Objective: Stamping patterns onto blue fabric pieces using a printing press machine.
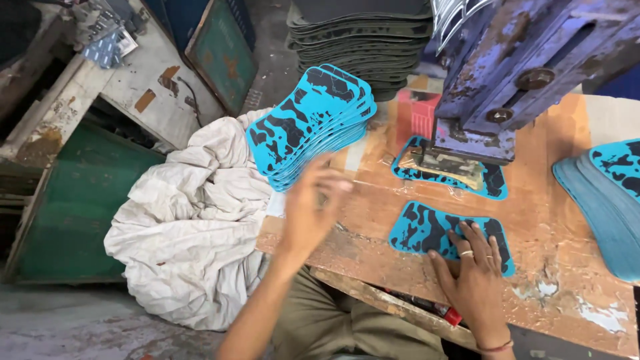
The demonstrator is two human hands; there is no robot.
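My right hand (471, 270) lies flat, fingers spread, on a blue sheet with black blotches (433, 230) near the front of the wooden table (560, 220). My left hand (313, 207) hovers blurred and empty just below a fanned stack of the same blue sheets (310, 123) at the table's left edge. Another blue sheet (493, 181) sits under the foot of the blue metal press (507, 80).
A second stack of blue sheets (610, 193) lies at the right edge. A pile of dark sheets (360, 40) stands behind. A bundle of white cloth (193, 227) sits left of the table, with green boards (80, 207) beyond it. A red object (450, 313) sticks out under the table's front edge.
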